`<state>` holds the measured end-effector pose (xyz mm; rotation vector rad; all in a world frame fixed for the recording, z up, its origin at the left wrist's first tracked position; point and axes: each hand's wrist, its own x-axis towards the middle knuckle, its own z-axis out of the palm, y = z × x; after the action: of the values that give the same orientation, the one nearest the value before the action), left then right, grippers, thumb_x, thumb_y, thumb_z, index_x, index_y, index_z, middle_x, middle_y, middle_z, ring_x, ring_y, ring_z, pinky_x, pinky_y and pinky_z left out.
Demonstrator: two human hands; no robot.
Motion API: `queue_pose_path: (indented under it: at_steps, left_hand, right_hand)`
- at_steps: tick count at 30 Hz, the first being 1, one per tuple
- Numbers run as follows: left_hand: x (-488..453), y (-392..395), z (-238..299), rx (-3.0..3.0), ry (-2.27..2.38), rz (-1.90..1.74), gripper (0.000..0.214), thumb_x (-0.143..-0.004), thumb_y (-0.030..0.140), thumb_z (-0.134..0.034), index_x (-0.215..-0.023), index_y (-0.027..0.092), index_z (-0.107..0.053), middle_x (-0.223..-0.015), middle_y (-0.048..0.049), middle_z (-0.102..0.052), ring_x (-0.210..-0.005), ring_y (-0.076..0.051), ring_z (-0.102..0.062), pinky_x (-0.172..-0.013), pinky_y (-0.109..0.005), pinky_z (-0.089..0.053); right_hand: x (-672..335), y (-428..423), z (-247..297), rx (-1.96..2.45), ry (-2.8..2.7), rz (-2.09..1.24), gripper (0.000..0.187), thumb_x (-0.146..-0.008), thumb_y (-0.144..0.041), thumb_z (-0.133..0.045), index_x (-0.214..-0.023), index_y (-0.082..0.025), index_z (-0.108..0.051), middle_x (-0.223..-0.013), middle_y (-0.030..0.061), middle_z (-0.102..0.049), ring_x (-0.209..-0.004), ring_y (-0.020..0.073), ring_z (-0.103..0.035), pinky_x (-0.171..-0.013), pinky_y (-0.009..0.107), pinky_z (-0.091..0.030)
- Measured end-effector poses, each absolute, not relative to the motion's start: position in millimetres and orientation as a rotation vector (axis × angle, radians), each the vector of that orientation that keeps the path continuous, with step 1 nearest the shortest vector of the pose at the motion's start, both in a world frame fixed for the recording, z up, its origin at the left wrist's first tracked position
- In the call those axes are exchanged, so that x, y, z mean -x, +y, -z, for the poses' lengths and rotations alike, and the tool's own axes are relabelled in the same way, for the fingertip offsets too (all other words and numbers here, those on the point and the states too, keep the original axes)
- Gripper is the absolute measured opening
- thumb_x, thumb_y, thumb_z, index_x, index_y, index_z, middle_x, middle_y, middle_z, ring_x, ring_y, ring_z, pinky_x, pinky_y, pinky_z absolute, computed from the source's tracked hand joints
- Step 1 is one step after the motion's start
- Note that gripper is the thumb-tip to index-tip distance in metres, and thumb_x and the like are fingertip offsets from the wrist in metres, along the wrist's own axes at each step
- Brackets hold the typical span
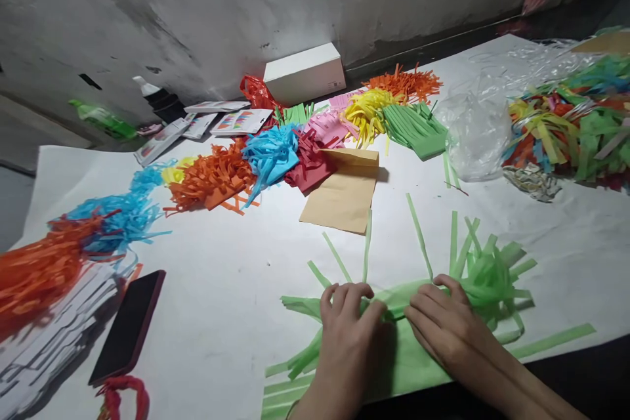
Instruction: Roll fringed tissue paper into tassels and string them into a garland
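Note:
A sheet of light green fringed paper point(485, 275) lies at the near edge of the white table point(221, 289), partly rolled up, with strips sticking out. My left hand point(347, 328) presses on the roll with fingers curled over it. My right hand point(443, 325) grips the same roll just to the right, fingers bent around it. Loose green strips point(295, 357) spread out to the left of my hands.
A tan paper sheet point(342, 193) lies behind the green one. Piles of fringed paper, orange point(211, 180), blue point(268, 154), red, pink, yellow and green, run along the back. A dark phone point(128, 325) lies at left. A white box point(304, 72), clear plastic bag point(475, 125) and mixed scraps point(573, 121) stand behind.

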<state>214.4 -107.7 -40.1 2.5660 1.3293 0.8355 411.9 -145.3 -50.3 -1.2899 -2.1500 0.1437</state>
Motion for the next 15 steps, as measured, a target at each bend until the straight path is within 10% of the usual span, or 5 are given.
queue_pose_path:
  at_steps: [15]
  left_hand:
    - [-203,-106,43,-2.786,0.970,-0.785,0.018,-0.098,0.016,-0.057,-0.085,0.025,-0.067,-0.072,0.0040,-0.065,-0.078,-0.017,-0.056,-0.098,-0.042,-0.031]
  right_hand:
    - [-431,-153,43,1.074,-2.226,-0.137,0.040,-0.105,-0.008,-0.028,-0.101,-0.013,-0.067,-0.088,0.0046,-0.069,-0.092,0.0190,-0.059,-0.111,0.043,-0.030]
